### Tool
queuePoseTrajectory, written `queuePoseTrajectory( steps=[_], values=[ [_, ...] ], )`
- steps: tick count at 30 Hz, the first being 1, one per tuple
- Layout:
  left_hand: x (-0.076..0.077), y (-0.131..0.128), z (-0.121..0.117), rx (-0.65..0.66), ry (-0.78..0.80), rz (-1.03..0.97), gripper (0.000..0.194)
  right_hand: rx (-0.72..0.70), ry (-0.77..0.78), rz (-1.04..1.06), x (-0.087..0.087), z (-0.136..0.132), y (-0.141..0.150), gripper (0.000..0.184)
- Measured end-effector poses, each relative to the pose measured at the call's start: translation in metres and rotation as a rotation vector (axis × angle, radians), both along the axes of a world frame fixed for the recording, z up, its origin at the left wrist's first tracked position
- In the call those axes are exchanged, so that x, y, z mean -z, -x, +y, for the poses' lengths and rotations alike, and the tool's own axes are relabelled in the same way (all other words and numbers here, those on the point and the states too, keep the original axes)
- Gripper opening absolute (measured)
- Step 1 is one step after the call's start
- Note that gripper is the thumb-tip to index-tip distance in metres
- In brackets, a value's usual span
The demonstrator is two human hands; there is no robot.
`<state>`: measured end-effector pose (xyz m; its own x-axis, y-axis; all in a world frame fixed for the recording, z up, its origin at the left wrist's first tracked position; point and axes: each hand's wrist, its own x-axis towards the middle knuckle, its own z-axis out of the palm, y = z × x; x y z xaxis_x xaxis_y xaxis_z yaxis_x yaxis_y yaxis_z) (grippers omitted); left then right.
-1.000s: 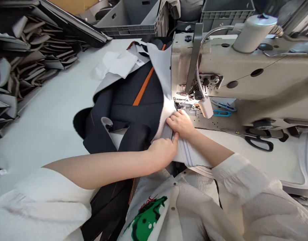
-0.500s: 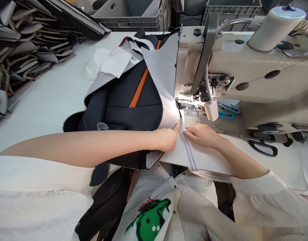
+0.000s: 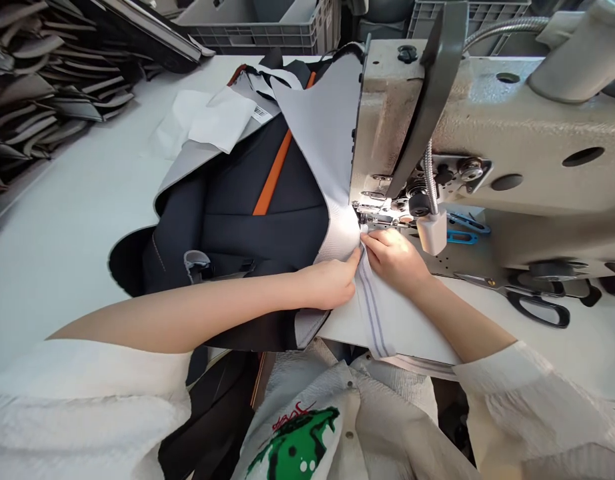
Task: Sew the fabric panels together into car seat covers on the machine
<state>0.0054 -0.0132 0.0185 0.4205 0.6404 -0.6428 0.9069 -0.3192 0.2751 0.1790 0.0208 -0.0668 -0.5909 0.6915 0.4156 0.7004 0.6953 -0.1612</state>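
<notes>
While a small white lamp (image 3: 431, 233) is lighting the needle area of a beige metal sewing machine (image 3: 487, 120), a dark navy fabric cover with pale grey panels and an orange stripe (image 3: 262, 237) is lying on the white tabletop (image 3: 82, 200), its grey edge reaching the needle area. From where I'm standing, the left hand (image 3: 332, 281) is pressing that edge with an outstretched forefinger; its other fingers are curling under, and I can't tell whether they're gripping any cloth. Just beside it, the right hand (image 3: 395, 260) is pinching a white tape with two bluish lines (image 3: 375, 320), which is hanging over the table's near edge. Blue-handled snips (image 3: 462, 237) are lying behind the lamp, black-handled scissors (image 3: 537, 307) are resting near the right forearm, and dark, grey-edged pieces (image 3: 62, 87) are piling up at the far left.
</notes>
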Motion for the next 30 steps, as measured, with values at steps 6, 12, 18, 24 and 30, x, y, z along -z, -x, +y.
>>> queuePoseTrajectory(
  steps=[6, 12, 18, 24, 30],
  values=[
    [0.004, -0.004, 0.015, -0.056, -0.029, -0.065, 0.076, 0.015, 0.018, 0.040, 0.002, 0.006, 0.001, 0.034],
    [0.000, -0.005, 0.006, 0.002, -0.111, 0.036, 0.088, 0.148, 0.062, 0.124, 0.008, 0.005, -0.003, 0.031],
    [-0.006, 0.005, -0.010, 0.022, -0.086, 0.048, 0.076, 0.115, 0.081, 0.038, 0.006, 0.001, -0.002, 0.033],
    [0.001, 0.001, 0.002, -0.003, -0.128, 0.016, 0.074, 0.033, 0.058, 0.026, 0.005, -0.002, 0.003, 0.033],
    [0.004, -0.006, 0.012, -0.019, -0.238, 0.022, 0.069, 0.020, 0.085, 0.127, 0.008, -0.003, -0.001, 0.036]
  ],
)
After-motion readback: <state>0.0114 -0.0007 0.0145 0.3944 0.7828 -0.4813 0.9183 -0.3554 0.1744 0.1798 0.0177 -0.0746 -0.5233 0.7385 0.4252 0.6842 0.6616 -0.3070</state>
